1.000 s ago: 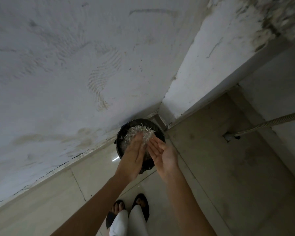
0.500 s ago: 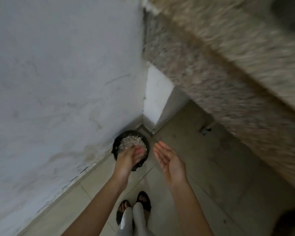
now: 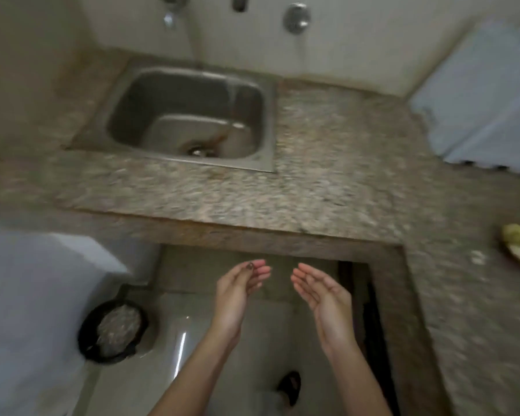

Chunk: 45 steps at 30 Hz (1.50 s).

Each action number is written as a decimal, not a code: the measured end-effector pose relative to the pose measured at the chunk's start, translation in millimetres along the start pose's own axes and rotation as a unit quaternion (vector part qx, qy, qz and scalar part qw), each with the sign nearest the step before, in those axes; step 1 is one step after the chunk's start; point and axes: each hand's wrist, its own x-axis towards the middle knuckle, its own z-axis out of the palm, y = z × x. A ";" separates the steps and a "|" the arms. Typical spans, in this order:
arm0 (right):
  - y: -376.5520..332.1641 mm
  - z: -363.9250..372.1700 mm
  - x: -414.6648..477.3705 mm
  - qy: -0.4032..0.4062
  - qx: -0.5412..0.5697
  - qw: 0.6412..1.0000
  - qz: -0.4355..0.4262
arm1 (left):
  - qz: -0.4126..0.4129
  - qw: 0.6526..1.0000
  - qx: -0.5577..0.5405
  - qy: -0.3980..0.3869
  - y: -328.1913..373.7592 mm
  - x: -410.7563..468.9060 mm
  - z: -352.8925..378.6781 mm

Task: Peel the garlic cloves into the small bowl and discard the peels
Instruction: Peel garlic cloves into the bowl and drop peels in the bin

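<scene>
Our left hand [image 3: 237, 289] and right hand [image 3: 324, 295] hovered near the table [image 3: 312, 190] edge — both loosely open, empty; peels [image 3: 117, 325] filled the bin [image 3: 83, 334] on the left.

Open air between left hand [image 3: 237, 292] and right hand [image 3: 321, 295], granite counter [image 3: 327, 181] edge barring 12 and 3 o'clock, black bin [image 3: 84, 328] low at 8 o'clock, sink [image 3: 132, 109] open beyond.

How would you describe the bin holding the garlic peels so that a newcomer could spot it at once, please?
Start at the speckled stone counter with the steel sink, then drop to the tiled floor below its left end. There, beside the white wall, stands the bin: the only round black container in sight, heaped with pale peels.
</scene>
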 end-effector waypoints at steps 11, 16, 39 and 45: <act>-146.4 -243.5 45.0 0.238 0.002 0.960 -0.145 | 0.044 0.957 0.168 -0.234 -46.2 11.7 282.6; -157.5 -327.2 58.8 0.382 -0.303 0.862 -0.143 | 0.091 0.919 0.274 -0.268 -73.3 33.1 338.4; -245.4 -342.4 158.1 0.330 -0.552 0.752 -0.142 | 0.339 0.709 0.469 -0.402 -111.1 96.0 406.7; -234.3 -326.0 146.9 0.335 -0.528 0.767 -0.148 | 0.347 0.725 0.433 -0.407 -107.8 112.1 403.8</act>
